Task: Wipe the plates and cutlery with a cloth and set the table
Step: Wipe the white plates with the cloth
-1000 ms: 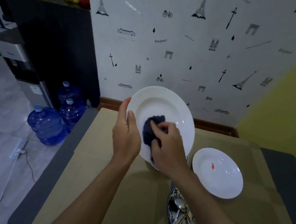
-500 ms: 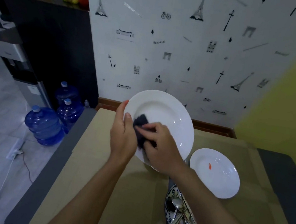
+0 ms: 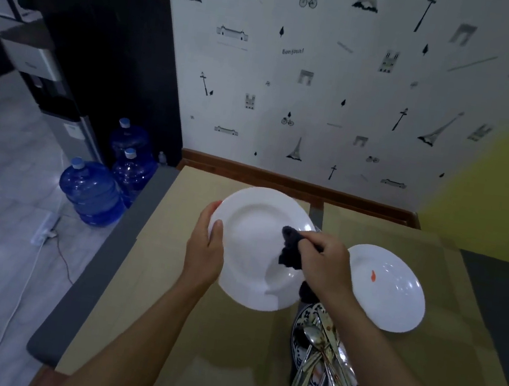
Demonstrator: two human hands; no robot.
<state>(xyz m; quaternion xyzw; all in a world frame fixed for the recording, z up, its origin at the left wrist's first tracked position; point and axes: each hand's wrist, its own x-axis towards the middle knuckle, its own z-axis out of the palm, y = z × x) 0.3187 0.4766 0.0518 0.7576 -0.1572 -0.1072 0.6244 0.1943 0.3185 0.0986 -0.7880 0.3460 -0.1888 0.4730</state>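
Head view: your left hand [image 3: 204,251] grips the white plate [image 3: 252,245] near the table [image 3: 222,353] far edge; your right hand [image 3: 325,263] clutches the cloth [image 3: 291,248] against it

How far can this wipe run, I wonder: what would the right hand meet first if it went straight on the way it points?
The right hand, holding the cloth, points left across the plate. Sliding on, it would probably first meet the thumb of the left hand on the rim.
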